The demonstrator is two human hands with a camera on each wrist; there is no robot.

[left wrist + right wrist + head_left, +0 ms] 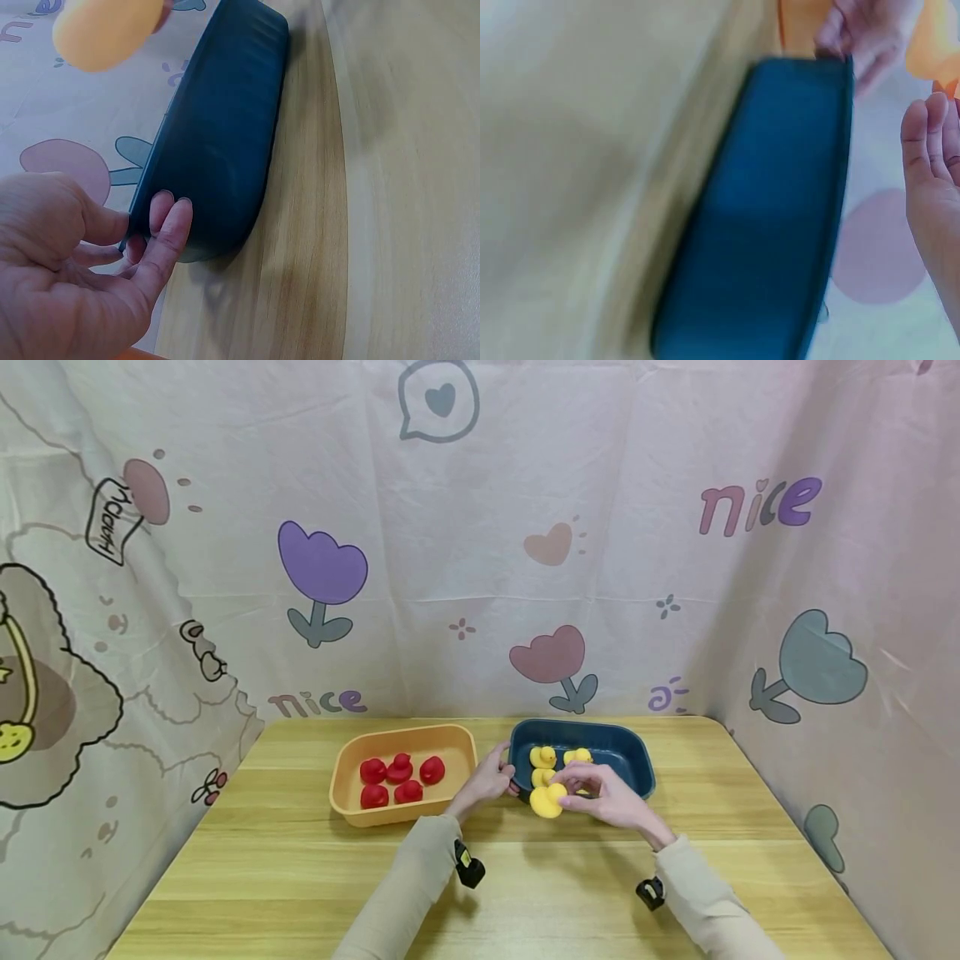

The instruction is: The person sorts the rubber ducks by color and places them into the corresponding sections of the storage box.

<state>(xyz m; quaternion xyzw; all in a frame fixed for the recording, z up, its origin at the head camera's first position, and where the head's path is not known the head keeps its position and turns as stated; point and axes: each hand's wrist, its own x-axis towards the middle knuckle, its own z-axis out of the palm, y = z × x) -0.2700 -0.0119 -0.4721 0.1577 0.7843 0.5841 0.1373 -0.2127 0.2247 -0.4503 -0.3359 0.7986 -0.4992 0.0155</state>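
Note:
My left hand [486, 778] grips the left end of a dark blue tub [618, 760], thumb at the rim and fingers against the outer wall [217, 135]. Above the tub's near edge, my right hand [611, 797] pinches a yellow rubber duck [546, 802] between thumb and fingers. Several more yellow ducks [542, 757] sit inside the tub, some partly hidden by the right hand. In the right wrist view the held duck [930, 41] shows at the upper right, just past the fingertips.
A yellow-orange tub [345, 793] stands on the left, close to my left hand, with several red rubber ducks [400, 768] in it. Both tubs rest on a wooden table [300, 893] near its back edge. A printed cloth [450, 527] hangs behind.

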